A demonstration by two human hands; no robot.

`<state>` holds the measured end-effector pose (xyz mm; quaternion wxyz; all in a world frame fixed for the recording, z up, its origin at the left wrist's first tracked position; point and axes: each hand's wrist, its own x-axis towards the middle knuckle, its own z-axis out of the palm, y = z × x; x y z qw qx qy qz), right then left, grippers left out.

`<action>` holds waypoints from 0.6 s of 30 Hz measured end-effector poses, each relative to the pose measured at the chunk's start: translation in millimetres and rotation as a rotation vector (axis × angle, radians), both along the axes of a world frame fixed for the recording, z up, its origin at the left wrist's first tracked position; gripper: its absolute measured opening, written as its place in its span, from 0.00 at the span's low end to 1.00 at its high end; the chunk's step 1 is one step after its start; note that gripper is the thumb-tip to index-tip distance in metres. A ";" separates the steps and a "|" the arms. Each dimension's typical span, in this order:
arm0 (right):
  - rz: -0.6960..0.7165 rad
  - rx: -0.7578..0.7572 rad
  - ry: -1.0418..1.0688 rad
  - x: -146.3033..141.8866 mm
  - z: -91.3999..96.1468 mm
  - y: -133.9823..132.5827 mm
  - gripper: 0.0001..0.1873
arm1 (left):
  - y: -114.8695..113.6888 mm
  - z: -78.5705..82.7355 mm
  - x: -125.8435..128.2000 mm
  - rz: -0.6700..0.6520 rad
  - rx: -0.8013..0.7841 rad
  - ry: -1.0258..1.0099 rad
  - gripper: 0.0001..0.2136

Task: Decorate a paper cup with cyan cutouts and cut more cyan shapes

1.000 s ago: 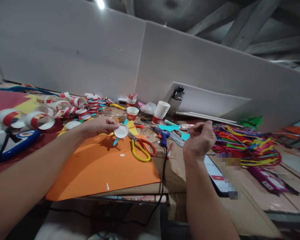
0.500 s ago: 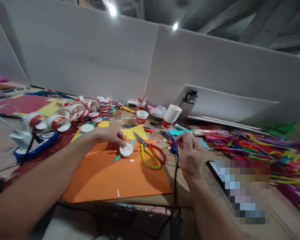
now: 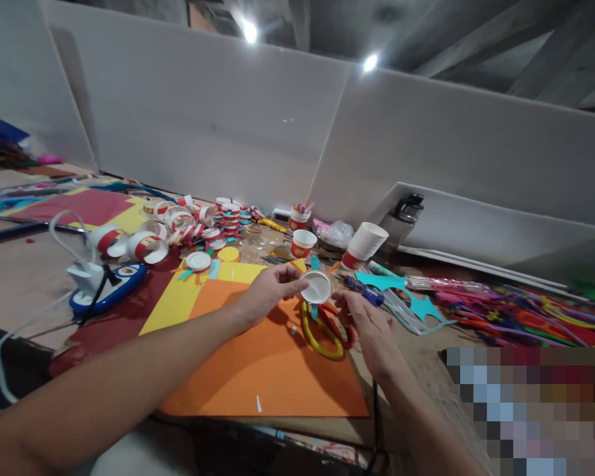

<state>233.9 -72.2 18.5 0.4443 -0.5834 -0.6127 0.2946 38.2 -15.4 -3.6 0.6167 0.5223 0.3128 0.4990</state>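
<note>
My left hand (image 3: 270,291) pinches a small white paper-cup bottom disc (image 3: 316,288) with blue strips on it and holds it above the orange paper sheet (image 3: 258,360). Just right of the disc, my right hand (image 3: 369,327) hovers over the yellow and red scissors (image 3: 322,330), with its fingers loosely curled and nothing visible in them. A blue glue gun (image 3: 361,291) lies behind the right hand, and its black cord runs off the table edge.
Cut red and white cup rings (image 3: 143,244) and finished discs lie at the back left. Paper cups (image 3: 364,244), a bottle (image 3: 401,215) and a teal cut-out (image 3: 401,291) stand behind. Pipe cleaners (image 3: 525,317) pile at the right. A white wall panel (image 3: 203,125) closes the back.
My left hand has lifted the white disc off the orange sheet. My right hand has dropped and moved left towards the scissors. The camera has swung to the left.
</note>
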 end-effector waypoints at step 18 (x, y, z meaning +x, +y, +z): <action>0.208 -0.344 0.185 -6.2 -4.2 -1.4 0.21 | -4.7 -8.1 -6.9 -0.133 -0.186 0.123 0.22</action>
